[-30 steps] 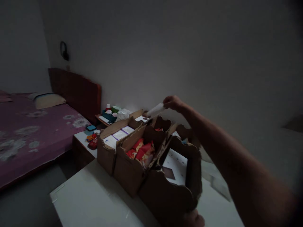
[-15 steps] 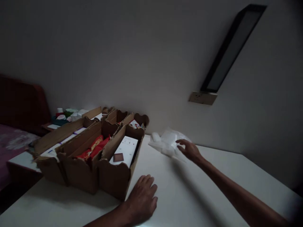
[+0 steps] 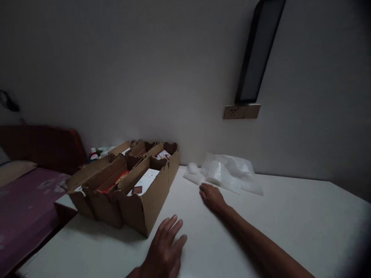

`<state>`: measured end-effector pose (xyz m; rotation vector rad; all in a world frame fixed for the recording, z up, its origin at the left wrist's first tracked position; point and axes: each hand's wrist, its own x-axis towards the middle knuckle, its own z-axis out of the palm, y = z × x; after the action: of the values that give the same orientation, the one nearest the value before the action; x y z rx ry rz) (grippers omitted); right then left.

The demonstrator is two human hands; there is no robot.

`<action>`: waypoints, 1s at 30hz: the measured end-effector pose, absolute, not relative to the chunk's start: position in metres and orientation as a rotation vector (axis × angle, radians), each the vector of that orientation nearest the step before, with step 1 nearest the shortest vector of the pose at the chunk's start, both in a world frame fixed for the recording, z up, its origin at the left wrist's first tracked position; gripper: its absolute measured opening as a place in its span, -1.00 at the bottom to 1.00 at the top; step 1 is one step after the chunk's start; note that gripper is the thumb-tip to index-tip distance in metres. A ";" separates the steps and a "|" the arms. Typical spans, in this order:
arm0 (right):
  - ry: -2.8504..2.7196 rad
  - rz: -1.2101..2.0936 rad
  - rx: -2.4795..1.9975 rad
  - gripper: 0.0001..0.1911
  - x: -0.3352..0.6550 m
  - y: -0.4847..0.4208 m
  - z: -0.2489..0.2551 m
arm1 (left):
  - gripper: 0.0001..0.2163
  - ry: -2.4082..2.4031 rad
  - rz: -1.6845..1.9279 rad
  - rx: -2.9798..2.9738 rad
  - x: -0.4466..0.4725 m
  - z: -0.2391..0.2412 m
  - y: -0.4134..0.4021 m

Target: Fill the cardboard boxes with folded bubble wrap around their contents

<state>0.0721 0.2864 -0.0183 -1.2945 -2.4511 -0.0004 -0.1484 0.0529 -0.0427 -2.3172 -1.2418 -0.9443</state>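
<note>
Right hand (image 3: 213, 196) now lies palm-down on the white table (image 3: 290, 224), fingers loosely spread and holding nothing; half a second ago it was stretched further out with its fingertips on the bubble wrap (image 3: 224, 173), and it has since drawn back, so that it rests just short of the wrap's near edge, apart from it. The bubble wrap (a crumpled clear heap, with a small separate piece at its left) lies against the wall, released and at rest, between the hand and the wall socket (image 3: 241, 111) above. Left hand (image 3: 165, 249) is flat on the table with fingers apart and empty, close to the front corner of the nearest cardboard box (image 3: 145, 204) but not touching it; its position relative to that box is little changed. Three open cardboard boxes stand side by side at the table's left end; the nearest holds a white card, the middle one red packets (image 3: 111, 187). Judgement: the wrap has been set down and let go; both hands are free.
</note>
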 end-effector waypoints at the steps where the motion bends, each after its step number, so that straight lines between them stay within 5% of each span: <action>1: -2.459 0.002 -1.256 -0.68 0.077 0.272 -0.023 | -0.52 -1.168 -0.983 -2.205 -0.154 -0.037 0.043; 6: -2.517 0.042 -1.049 -0.60 0.103 0.177 -0.043 | -0.43 -1.474 -1.011 -1.710 -0.190 0.039 0.030; 9: -2.493 0.073 -0.917 -0.60 0.119 0.131 -0.041 | -0.56 -1.668 -1.067 -1.791 -0.201 0.075 0.051; 16: -2.271 0.282 -0.969 -0.66 0.165 0.091 -0.050 | -0.74 -1.756 -1.299 -2.047 -0.164 0.089 0.038; 23: -2.098 0.720 -1.060 -0.52 0.224 0.069 -0.030 | -0.79 -1.521 -1.354 -2.471 -0.118 0.095 -0.037; 30: -1.945 0.799 -1.263 -0.39 0.294 0.008 -0.046 | -0.27 -1.773 -1.520 -1.987 -0.109 0.014 -0.070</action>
<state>0.2940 0.0077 -0.0460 -1.2625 -1.9452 0.7995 -0.1087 -0.0695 0.0138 -1.9871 -1.7730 -1.5203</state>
